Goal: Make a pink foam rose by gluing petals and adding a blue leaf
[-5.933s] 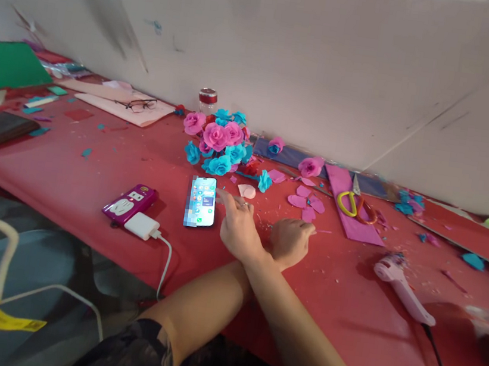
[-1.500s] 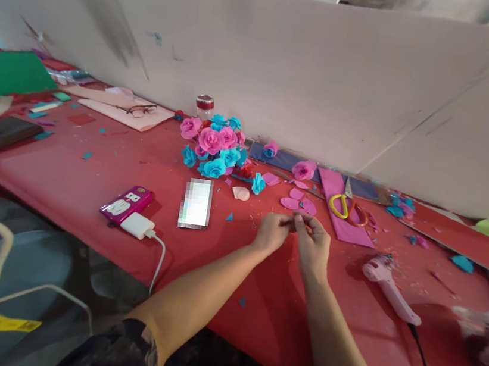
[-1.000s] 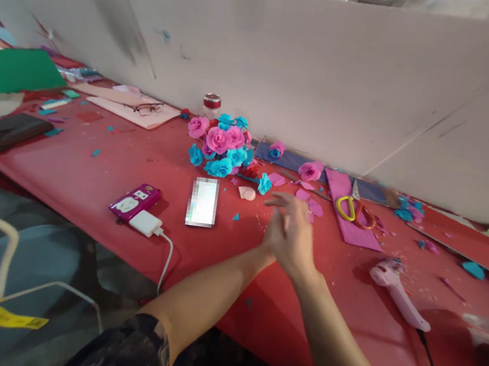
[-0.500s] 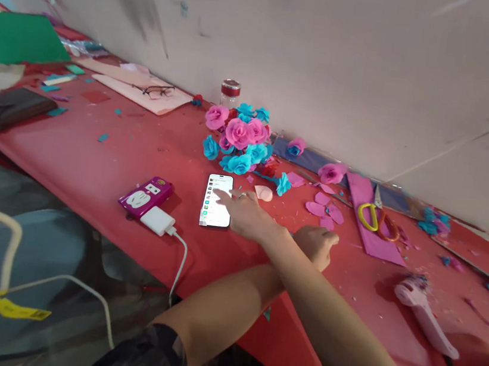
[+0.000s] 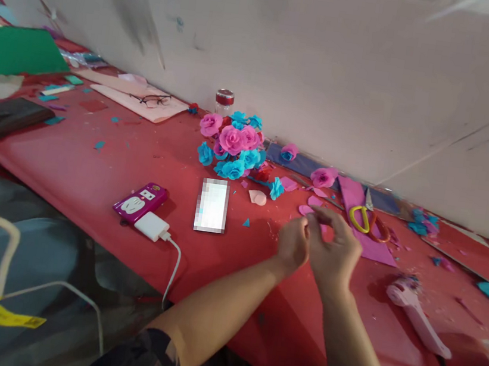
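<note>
My left hand (image 5: 294,245) is curled closed above the red table (image 5: 225,264), and whatever it may hold is hidden. Close against it, my right hand (image 5: 335,246) has its thumb and forefinger bent together at the left hand's fingers; anything between them is too small to make out. A phone (image 5: 212,206) with a bright, blurred-out screen lies left of both hands. Behind it stands a bunch of pink and blue paper flowers (image 5: 232,140). Pink paper petals (image 5: 306,210) lie just beyond my fingers.
Scissors (image 5: 360,218) rest on pink paper at the right, with a pink glue gun (image 5: 418,317) nearer me. A purple power bank (image 5: 140,202) with a white plug and cable is at the left. Glasses (image 5: 154,100) and a lidded jar (image 5: 224,101) are farther back.
My right hand has left the phone and moved right to meet my left hand. The left hand has shifted slightly left, and the view has tilted a little.
</note>
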`<state>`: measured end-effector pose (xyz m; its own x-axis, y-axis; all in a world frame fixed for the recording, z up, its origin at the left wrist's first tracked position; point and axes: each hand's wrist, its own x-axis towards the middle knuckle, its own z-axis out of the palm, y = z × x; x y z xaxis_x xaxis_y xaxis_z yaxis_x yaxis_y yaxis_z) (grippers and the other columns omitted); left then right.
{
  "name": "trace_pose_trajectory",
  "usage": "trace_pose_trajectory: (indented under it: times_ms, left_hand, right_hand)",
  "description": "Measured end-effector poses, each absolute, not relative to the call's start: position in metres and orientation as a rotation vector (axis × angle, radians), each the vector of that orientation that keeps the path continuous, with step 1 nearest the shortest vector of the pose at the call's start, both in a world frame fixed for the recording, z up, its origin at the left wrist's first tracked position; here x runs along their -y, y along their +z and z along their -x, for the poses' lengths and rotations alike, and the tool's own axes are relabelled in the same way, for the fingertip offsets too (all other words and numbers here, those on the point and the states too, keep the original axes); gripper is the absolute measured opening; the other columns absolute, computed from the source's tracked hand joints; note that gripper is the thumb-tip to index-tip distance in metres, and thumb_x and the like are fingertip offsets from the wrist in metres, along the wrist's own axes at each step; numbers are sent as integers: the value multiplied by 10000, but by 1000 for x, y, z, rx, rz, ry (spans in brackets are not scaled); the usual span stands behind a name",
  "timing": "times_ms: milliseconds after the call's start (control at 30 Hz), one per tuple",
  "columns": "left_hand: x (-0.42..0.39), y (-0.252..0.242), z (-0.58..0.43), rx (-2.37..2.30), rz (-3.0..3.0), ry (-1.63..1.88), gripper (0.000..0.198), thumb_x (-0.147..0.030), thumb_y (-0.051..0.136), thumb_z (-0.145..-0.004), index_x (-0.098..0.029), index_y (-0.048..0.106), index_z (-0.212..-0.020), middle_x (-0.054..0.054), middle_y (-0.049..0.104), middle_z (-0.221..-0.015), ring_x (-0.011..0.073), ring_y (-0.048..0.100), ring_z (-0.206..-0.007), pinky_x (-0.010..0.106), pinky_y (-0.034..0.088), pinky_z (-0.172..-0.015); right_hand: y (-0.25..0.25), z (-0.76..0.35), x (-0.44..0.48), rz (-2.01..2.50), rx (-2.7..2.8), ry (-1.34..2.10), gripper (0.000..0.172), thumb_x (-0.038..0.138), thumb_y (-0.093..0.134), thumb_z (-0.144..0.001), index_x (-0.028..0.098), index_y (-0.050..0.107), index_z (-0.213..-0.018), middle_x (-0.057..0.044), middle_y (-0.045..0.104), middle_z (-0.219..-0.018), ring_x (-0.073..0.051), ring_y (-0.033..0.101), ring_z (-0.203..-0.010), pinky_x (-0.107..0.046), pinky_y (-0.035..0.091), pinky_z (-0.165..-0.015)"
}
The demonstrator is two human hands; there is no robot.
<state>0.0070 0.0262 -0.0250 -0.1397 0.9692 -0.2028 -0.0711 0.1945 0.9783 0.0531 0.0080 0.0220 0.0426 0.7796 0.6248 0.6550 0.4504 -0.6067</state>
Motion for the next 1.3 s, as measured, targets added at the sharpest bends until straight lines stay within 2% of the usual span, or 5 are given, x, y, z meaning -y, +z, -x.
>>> trace_pose_trajectory:
  times_ms: [333, 567, 933, 1167, 1300]
  left_hand:
    - [-29, -33, -2, -1455, -1269, 1498, 159, -287, 536, -817, -186, 549, -695, -4, 588, -669, 129, 537, -660, 237, 383, -655]
    - [-30, -36, 3, -1569, -1370, 1537, 172, -113, 429, -824, -178, 563, -739, 43, 621, -789, 157, 552, -780, 264, 393, -742]
    - [-50, -56, 11, -1485, -1247, 1480, 289, -407, 434, -850, -200, 574, -704, -18, 506, -575, 140, 490, -576, 243, 359, -574]
    - [-46, -51, 5, -1632, -1316, 1518, 128, -128, 463, -798, -176, 576, -835, 51, 624, -846, 151, 566, -808, 260, 410, -764]
    - [-41, -42, 0, -1679, -1352, 1476, 102, -190, 499, -828, -157, 585, -785, 69, 637, -842, 156, 567, -823, 262, 404, -774]
  right_hand:
    - [-13, -116, -11, 1749, 1512, 163, 305, 405, 511, -782, 171, 692, -855, -6, 606, -542, -135, 505, -464, -237, 366, -502]
    - [-33, -133, -26, 1762, 1704, 148, 294, 242, 478, -725, 180, 688, -922, -67, 714, -828, -203, 626, -786, -302, 437, -735]
    - [-12, -123, -5, 2099, 1773, 76, 253, 343, 467, -849, 229, 691, -824, -53, 705, -761, -192, 635, -744, -243, 374, -581]
    - [10, -181, 50, 1886, 1897, -266, 282, 307, 423, -838, 190, 660, -742, -69, 680, -693, -214, 613, -698, -295, 398, -650]
    - [-1, -201, 41, 1897, 1790, -219, 281, 358, 465, -797, 195, 683, -868, -75, 701, -744, -254, 634, -737, -338, 440, -664]
